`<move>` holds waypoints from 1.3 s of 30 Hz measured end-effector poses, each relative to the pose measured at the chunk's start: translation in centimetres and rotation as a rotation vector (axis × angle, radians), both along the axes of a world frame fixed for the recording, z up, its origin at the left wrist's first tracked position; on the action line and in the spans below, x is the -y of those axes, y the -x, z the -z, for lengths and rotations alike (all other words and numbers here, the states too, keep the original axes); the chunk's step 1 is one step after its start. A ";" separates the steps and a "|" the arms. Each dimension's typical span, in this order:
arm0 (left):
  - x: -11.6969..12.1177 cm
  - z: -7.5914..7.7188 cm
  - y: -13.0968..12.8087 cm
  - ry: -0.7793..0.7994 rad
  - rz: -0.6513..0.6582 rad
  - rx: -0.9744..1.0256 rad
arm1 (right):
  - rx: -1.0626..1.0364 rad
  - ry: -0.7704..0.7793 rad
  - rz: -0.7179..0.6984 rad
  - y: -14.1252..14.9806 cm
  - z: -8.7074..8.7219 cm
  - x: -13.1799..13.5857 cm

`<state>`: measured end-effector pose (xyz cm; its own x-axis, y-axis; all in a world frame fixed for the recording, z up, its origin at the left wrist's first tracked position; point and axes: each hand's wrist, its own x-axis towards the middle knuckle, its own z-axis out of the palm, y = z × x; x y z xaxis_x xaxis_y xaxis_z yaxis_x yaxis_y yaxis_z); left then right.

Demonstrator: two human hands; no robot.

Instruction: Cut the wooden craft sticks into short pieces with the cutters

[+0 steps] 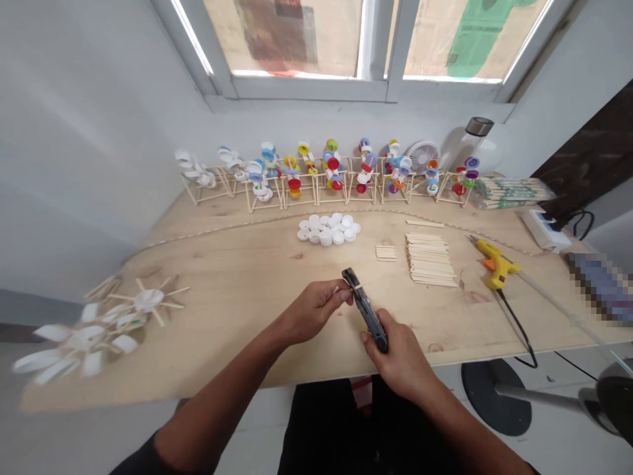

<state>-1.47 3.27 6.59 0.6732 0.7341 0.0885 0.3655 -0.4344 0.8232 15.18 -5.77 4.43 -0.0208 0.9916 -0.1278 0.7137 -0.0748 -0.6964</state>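
My left hand (316, 310) is closed in a pinch on a thin wooden stick (368, 284) over the middle of the table. The stick crosses the head of dark grey hand shears (368, 310), its longer part pointing right. My right hand (400, 356) is wrapped round the handles of these shears near the table's front edge. Beyond my hands lies a cluster of white bottle caps (325, 236). A few short cut sticks (386, 253) lie to the right of the caps, with a large stack of longer sticks (430, 259) beside them.
A yellow glue gun (497, 264) lies at right, near a white power strip (546, 229). Bottle-cap wheels on stick frames (297, 181) line the back with a small fan (422, 157). Stick-and-cap wheels (148, 301) lie at left. A cord (277, 218) crosses the wooden table (222, 264).
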 end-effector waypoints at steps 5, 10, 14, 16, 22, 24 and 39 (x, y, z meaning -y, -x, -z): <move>1.1 1.5 -0.8 -0.290 -0.196 -0.193 | 0.002 -0.019 0.029 -0.1 0.7 -0.3; 2.0 3.1 -1.3 -0.737 -0.328 -0.276 | -0.033 -0.009 0.032 -0.1 0.2 -0.1; 2.0 2.9 -1.1 -0.690 -0.285 -0.212 | -0.032 0.011 0.020 -0.1 -0.4 0.2; 1.9 2.4 -1.0 -0.584 -0.247 -0.178 | -0.031 0.015 0.017 -0.1 -0.6 0.3; 1.5 0.9 -0.7 -0.250 -0.142 -0.119 | -0.020 0.019 0.006 -0.1 -0.6 0.4; 1.3 0.7 -0.7 -0.217 -0.120 -0.107 | -0.022 0.012 0.005 0.0 -0.5 0.3; 0.0 2.6 -0.7 -0.316 -0.205 -0.258 | 0.013 0.075 -0.025 -0.1 0.9 -1.9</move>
<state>-0.72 3.23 3.98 0.5459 0.8187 0.1784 0.6459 -0.5468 0.5328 15.25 -3.84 3.49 -0.0432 0.9784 -0.2021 0.7250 -0.1084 -0.6802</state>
